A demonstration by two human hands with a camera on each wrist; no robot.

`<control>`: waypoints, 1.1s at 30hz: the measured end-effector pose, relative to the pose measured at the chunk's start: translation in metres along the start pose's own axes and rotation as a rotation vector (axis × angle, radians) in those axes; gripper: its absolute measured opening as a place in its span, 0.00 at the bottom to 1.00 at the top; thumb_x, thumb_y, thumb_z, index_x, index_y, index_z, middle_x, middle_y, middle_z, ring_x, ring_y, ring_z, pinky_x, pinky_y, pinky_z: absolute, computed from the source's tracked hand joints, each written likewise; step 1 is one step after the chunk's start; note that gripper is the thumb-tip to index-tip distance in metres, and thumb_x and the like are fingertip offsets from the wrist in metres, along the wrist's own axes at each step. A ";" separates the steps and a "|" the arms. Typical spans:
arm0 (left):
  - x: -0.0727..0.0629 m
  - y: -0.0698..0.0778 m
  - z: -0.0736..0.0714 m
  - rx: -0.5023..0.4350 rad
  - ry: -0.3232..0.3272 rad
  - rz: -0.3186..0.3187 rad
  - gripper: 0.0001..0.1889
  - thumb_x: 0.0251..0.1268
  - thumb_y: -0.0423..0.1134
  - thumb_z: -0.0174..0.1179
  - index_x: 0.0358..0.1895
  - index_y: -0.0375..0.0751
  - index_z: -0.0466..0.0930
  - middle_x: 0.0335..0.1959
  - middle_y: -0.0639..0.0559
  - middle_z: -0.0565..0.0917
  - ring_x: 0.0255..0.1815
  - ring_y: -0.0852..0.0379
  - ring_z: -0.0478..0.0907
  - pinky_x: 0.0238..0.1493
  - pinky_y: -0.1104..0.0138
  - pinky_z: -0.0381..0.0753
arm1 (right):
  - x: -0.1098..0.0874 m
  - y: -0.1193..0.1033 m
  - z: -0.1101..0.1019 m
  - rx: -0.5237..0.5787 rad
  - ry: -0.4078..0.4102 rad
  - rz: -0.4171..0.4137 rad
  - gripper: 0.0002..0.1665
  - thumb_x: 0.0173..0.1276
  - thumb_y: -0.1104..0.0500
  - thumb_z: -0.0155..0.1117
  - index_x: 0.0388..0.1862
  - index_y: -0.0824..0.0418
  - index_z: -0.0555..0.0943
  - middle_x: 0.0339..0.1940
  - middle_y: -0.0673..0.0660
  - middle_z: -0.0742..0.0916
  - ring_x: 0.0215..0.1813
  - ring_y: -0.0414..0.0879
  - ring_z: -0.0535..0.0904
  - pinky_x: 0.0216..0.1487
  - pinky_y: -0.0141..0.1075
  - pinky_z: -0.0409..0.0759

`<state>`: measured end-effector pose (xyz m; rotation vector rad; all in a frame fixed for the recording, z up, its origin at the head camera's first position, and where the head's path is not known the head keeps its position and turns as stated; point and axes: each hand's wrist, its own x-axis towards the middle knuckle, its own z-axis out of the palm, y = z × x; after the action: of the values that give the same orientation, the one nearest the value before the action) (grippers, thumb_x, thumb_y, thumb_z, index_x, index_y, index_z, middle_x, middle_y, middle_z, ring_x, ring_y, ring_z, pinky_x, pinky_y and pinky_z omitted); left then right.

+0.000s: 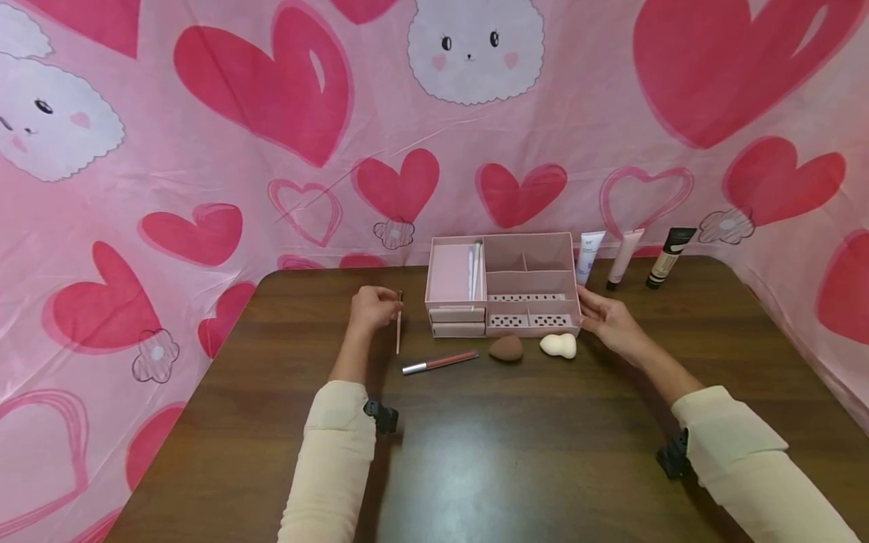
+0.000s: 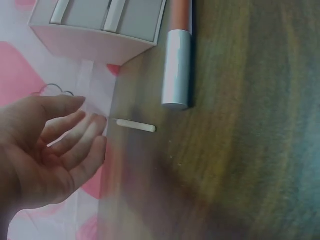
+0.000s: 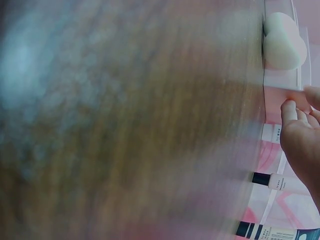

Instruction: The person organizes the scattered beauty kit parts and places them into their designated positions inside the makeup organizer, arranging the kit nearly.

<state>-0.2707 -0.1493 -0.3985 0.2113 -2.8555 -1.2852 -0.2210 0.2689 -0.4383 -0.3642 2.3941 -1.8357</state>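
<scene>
My left hand (image 1: 373,308) hovers at the upper end of a thin pale stick (image 1: 398,332) with a darker tip, lying on the table. In the left wrist view a gap shows between thumb and loosely bent fingers, and the pale end of the stick lies just beyond the fingertips. My right hand (image 1: 609,320) touches the right side wall of the pink cosmetics organizer (image 1: 529,261) with extended fingers. Close to the left hand lies a lip gloss tube (image 1: 441,363) with a silver cap. The organizer holds slim white-handled items (image 1: 474,270) in its left compartment.
A brown makeup sponge (image 1: 506,348) and a cream one (image 1: 560,346) sit before the organizer. Behind my right hand stand a white tube (image 1: 588,255), a pink tube (image 1: 624,259) and a black-and-beige tube (image 1: 670,258). Heart-patterned cloth (image 1: 224,166) borders the wooden table (image 1: 475,467).
</scene>
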 end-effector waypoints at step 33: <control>-0.011 -0.009 0.017 0.336 0.045 -0.075 0.09 0.48 0.42 0.70 0.25 0.39 0.88 0.38 0.37 0.90 0.46 0.34 0.85 0.48 0.48 0.84 | -0.001 -0.003 0.000 0.009 -0.008 0.018 0.40 0.74 0.74 0.52 0.80 0.74 0.48 0.80 0.74 0.55 0.78 0.58 0.57 0.60 0.18 0.73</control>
<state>-0.2598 -0.1410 -0.4155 0.3448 -3.0318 -0.7867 -0.2193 0.2684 -0.4358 -0.3471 2.3745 -1.8336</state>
